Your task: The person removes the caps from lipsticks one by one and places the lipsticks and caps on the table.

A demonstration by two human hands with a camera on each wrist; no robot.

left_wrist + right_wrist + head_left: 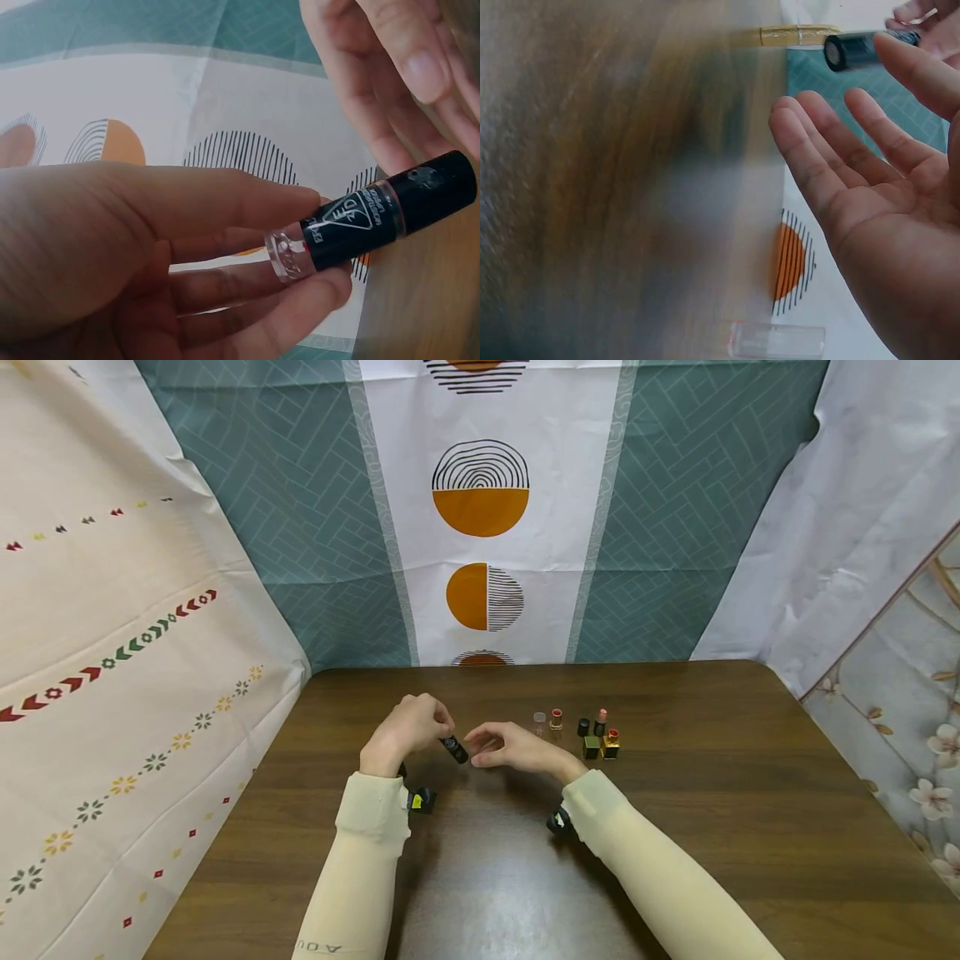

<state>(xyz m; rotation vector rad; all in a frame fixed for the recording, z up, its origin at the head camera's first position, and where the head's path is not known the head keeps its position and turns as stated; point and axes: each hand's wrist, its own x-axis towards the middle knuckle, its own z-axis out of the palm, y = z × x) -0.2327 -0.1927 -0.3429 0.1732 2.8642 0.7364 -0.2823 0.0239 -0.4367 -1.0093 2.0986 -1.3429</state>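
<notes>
My left hand point(411, 728) pinches a black lipstick tube point(454, 749) between thumb and fingers, tilted over the left-middle of the table. Close up in the left wrist view, the tube point(352, 225) carries white lettering and has a clear end by the fingertips; its plain black end points away from the hand. Just to the right, my right hand point(517, 748) holds nothing, its fingers spread and gently bent. The right wrist view has this right hand point(877, 187) palm in sight, with the tube's black end point(844, 52) beyond the fingertips.
Right of the hands stand a clear cap point(539, 718), a red-tipped lipstick point(556, 720), a small black cap point(583, 727), a pinkish lipstick point(601, 723), a square green-gold cap point(591, 747) and a gold-based red lipstick point(611, 745). Patterned cloth point(480, 552) hangs behind the brown table point(712, 760).
</notes>
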